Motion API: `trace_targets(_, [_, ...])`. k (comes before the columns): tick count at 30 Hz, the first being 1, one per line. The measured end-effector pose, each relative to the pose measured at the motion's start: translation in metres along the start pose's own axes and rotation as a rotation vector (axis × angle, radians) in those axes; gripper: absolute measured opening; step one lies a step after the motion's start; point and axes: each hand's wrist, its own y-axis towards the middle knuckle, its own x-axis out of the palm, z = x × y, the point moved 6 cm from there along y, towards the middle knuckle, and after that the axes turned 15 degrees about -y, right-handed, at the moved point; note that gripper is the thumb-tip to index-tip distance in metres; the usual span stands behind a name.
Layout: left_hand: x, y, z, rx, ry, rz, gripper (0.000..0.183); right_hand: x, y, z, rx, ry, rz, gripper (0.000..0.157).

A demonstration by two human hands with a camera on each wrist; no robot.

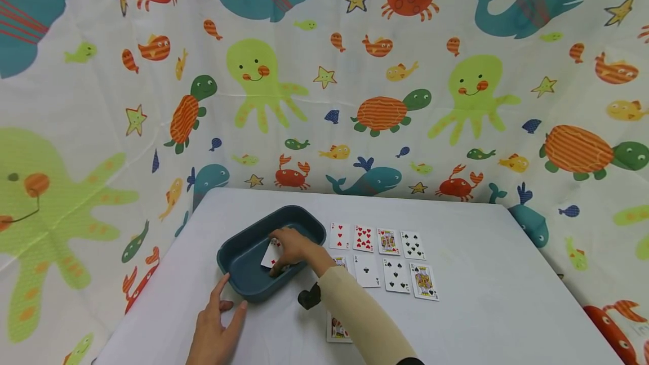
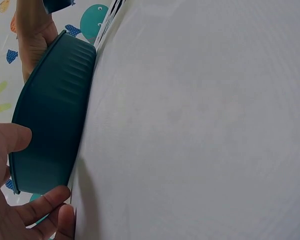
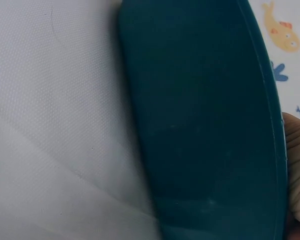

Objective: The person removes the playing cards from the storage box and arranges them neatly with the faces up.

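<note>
A dark teal oblong tub (image 1: 235, 275) stands on the white table. My right hand (image 1: 293, 248) reaches down inside it, thumb and fingers curled about a playing card (image 1: 271, 254) with red pips; the palm side is hidden. At the tub's near left corner is my left hand (image 1: 215, 320), fingers spread, one fingertip at the rim. The left wrist view shows its fingers (image 2: 17, 137) against the tub's outer wall (image 2: 50, 115). In the right wrist view the tub's wall (image 3: 205, 120) hides most of the right hand (image 3: 299, 165).
Right of the tub, face-up cards lie in two rows, including a ten of hearts (image 1: 364, 238), an ace of clubs (image 1: 367, 271) and a king (image 1: 424, 281). Another face card (image 1: 337, 331) lies nearer, partly under the right sleeve (image 1: 362, 320). A sea-animal curtain (image 1: 314, 106) hangs behind the table.
</note>
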Motion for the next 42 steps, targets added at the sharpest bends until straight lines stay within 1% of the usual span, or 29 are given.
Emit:
trace_targets(4, [0.000,0.000,0.000,-0.006,-0.002,0.006,0.079,-0.002,0.000,0.000,-0.006,0.003,0.007,0.084])
trace_targets(12, [-0.001,-0.001,0.001,0.010,0.002,0.012,0.079,-0.004,-0.001,0.000,0.000,0.018,0.019,0.086])
trace_targets(15, [-0.001,-0.001,0.000,-0.005,0.003,0.008,0.079,-0.005,-0.001,0.000,-0.003,0.028,0.034,0.086])
trace_targets(19, [-0.001,-0.001,-0.001,-0.020,0.001,0.006,0.080,-0.006,-0.001,0.000,-0.009,0.055,0.048,0.085])
trace_targets(26, [-0.002,-0.002,0.000,-0.021,-0.005,0.003,0.080,-0.006,-0.003,-0.003,-0.041,0.105,0.076,0.083])
trace_targets(31, [-0.001,-0.002,-0.001,-0.027,-0.004,0.003,0.080,-0.009,-0.009,-0.007,-0.058,0.146,0.095,0.084])
trace_targets(36, [-0.001,-0.002,-0.002,-0.025,0.002,0.004,0.080,-0.015,-0.019,-0.010,-0.071,0.182,0.143,0.083])
trace_targets(39, [-0.002,-0.001,-0.001,-0.009,0.008,0.010,0.080,-0.020,-0.026,-0.011,-0.077,0.219,0.188,0.081])
trace_targets(42, [-0.001,0.000,-0.001,0.002,0.012,0.013,0.079,-0.027,-0.034,-0.013,-0.102,0.261,0.235,0.079])
